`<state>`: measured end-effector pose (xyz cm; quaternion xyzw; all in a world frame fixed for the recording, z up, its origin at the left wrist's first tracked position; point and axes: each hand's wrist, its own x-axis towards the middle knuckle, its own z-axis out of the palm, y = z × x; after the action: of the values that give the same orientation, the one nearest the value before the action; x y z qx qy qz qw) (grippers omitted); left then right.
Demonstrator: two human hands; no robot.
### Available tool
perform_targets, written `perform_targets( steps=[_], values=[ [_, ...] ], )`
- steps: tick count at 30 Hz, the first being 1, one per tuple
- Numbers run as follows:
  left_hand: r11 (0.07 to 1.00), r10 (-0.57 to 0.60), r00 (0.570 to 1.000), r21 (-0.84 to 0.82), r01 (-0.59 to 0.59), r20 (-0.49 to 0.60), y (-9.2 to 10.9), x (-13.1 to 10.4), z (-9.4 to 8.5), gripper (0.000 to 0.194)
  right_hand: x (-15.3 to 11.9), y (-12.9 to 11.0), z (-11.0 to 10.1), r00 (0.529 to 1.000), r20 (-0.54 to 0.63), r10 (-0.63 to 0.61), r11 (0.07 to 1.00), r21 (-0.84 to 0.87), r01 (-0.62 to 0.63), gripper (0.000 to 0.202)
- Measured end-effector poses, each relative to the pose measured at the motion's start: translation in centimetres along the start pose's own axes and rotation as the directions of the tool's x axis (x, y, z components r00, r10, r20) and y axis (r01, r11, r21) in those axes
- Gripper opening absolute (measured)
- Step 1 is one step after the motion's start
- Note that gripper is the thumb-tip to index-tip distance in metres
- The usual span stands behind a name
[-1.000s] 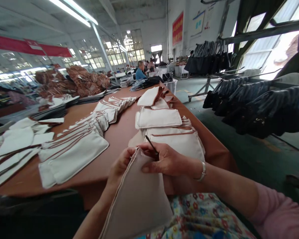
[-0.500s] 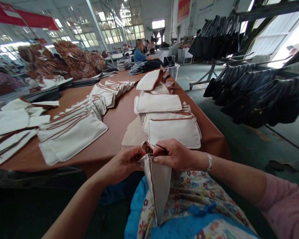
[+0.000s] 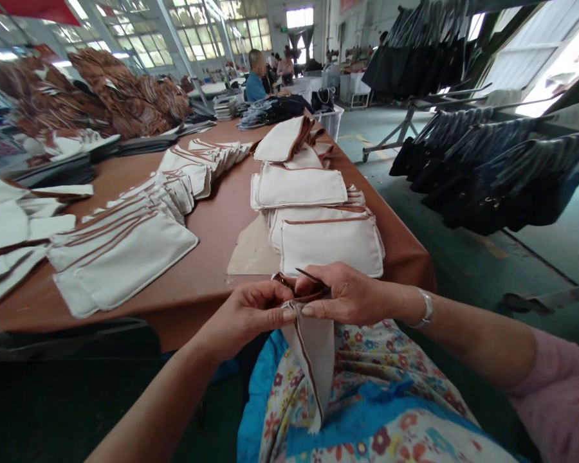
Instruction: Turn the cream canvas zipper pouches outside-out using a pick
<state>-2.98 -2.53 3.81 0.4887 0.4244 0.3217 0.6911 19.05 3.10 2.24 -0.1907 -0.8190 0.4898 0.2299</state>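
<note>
Hands (image 3: 302,302) pinching pouch (image 3: 316,354) top.

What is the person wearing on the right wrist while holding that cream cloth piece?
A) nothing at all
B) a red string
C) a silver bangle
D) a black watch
C: a silver bangle circles the wrist just behind the right hand, which pinches the top of the cream cloth piece together with the left hand.
</note>
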Motion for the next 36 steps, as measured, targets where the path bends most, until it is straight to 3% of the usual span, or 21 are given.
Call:
perform_targets(
  steps=[10,17,19,21,24,29,36],
  values=[
    [0.998,-0.022,0.999,0.064,0.024,-0.023,0.0,0.2,0.0,0.015,0.1,-1.0,-0.5,0.998,-0.033,-0.061,0.998,-0.014,0.061,0.004],
    [0.995,-0.034,0.999,0.088,0.036,-0.024,-0.3,0.4,0.1,0.015,0.7,-2.1,-1.0,0.996,-0.043,0.077,0.981,-0.176,-0.084,0.011],
    [0.996,-0.031,0.999,0.077,0.034,-0.036,-0.2,0.5,0.2,0.016,0.8,-2.2,-1.2,0.975,-0.036,0.219,0.976,-0.013,-0.220,0.010],
    [0.998,-0.028,0.999,0.059,0.031,-0.045,-0.1,0.6,0.2,0.019,0.9,-2.0,-1.1,0.927,0.030,0.375,0.898,0.238,-0.371,0.008],
    [0.998,-0.044,0.998,0.037,0.046,-0.044,0.0,0.5,0.2,0.021,0.8,-1.7,-0.8,0.893,0.068,0.446,0.789,0.442,-0.427,0.004],
    [0.998,-0.056,0.998,0.006,0.056,-0.029,-0.4,0.5,0.3,0.022,0.7,-1.7,-0.2,0.918,0.057,0.394,0.765,0.533,-0.361,0.006],
    [0.997,-0.073,0.995,-0.014,0.072,-0.066,-0.9,0.6,0.4,0.023,0.8,-1.4,0.0,0.881,0.092,0.464,0.711,0.555,-0.432,0.008]
  ],
)
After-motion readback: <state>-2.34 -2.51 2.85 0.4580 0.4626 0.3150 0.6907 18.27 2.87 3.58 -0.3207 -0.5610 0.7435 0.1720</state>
